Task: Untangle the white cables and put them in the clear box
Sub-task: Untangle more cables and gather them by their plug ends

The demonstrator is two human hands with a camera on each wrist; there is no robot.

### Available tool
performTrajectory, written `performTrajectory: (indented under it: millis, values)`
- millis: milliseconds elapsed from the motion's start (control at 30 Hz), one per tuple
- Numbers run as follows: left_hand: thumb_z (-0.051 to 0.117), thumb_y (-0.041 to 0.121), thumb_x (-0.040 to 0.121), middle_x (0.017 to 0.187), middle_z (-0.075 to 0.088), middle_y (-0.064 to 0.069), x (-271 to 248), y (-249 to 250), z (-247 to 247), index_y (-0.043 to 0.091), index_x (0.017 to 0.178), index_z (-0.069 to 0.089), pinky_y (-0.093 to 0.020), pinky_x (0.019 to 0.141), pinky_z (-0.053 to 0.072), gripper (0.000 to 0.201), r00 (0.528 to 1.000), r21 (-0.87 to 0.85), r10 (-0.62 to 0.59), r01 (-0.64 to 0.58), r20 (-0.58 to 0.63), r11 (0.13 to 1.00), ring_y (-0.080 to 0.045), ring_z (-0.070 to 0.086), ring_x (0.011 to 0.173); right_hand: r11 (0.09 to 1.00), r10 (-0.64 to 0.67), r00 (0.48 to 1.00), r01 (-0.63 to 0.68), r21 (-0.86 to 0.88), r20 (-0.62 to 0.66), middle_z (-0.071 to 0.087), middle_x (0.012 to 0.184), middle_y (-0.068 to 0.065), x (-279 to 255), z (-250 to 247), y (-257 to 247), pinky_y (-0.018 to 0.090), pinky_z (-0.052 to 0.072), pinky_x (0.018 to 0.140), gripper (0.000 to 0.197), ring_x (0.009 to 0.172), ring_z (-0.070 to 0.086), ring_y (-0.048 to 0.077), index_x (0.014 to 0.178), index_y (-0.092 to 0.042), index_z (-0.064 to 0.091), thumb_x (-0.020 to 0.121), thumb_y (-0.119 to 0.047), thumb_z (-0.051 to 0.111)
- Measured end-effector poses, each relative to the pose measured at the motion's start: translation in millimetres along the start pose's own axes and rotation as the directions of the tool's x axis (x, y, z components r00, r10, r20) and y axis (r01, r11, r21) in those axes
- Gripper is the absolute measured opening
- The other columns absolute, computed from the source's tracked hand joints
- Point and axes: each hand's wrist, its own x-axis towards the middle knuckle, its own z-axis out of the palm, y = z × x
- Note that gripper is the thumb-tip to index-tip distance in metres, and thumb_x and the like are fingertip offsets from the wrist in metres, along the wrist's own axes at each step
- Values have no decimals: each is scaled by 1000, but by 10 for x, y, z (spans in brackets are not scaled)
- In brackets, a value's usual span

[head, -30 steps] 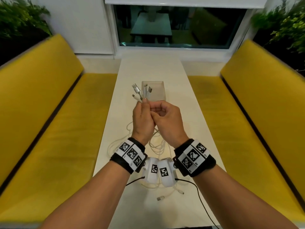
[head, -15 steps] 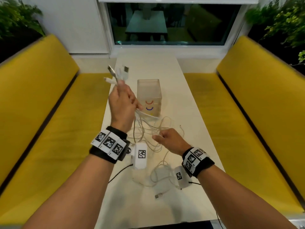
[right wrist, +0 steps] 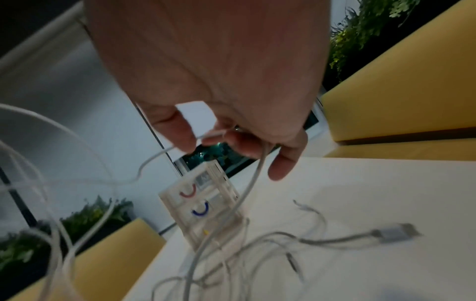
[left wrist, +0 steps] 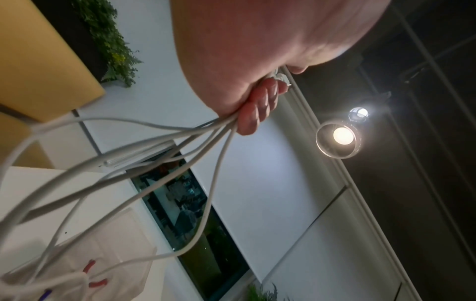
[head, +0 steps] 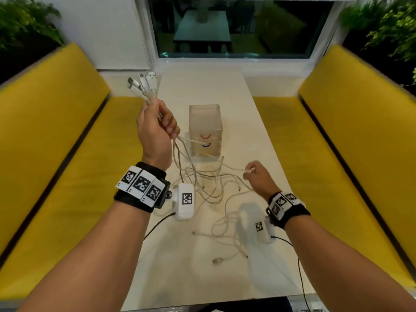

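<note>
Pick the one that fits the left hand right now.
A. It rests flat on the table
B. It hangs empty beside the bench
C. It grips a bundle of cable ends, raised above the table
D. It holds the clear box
C: the left hand is raised, fingers curled round several white cables whose plugs stick out above it.

Nothing I can actually read from my end. The wristbands (head: pixel 143 185) and the white camera pods (head: pixel 184 200) just carry black-and-white square code markers, and the clear box (head: pixel 206 131) has red and blue curved marks, not letters.
</note>
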Motion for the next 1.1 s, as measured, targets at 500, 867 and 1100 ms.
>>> performTrajectory:
  millis: [500, 867, 1100]
  values:
    - [46, 21, 89, 59, 28, -1, 2, -115, 20, 15, 69, 36, -29, 48, 23, 22, 1000, 42, -4, 4, 12, 999, -17, 24, 54, 622, -316, 928, 360, 695, -199, 32, 66, -3, -344, -503, -2092, 32, 38, 56, 22, 61, 32, 14, 72, -19, 40, 93, -13, 45]
    - [43, 19, 84, 59, 31, 1, -102, -280, -36, 17, 66, 36, -39, 57, 16, 20, 1000, 51, -31, 31, 3, 998, -19, 23, 57, 812, -116, 978, -5, -583, -171, 35, 148, 14, 72, 181, -789, 53, 27, 109, 81, 136, 33, 36, 147, -18, 29, 75, -12, 64]
    - [48, 25, 77, 57, 33, 4, -142, -498, -119, 19, 60, 35, -43, 60, 15, 23, 998, 120, -59, 56, 23, 991, -17, 25, 57, 530, 184, 961, 79, -844, 205, 66, 113, 4, -423, 660, 29, 44, 37, 97, 29, 107, 63, 28, 111, -18, 58, 88, -33, 52]
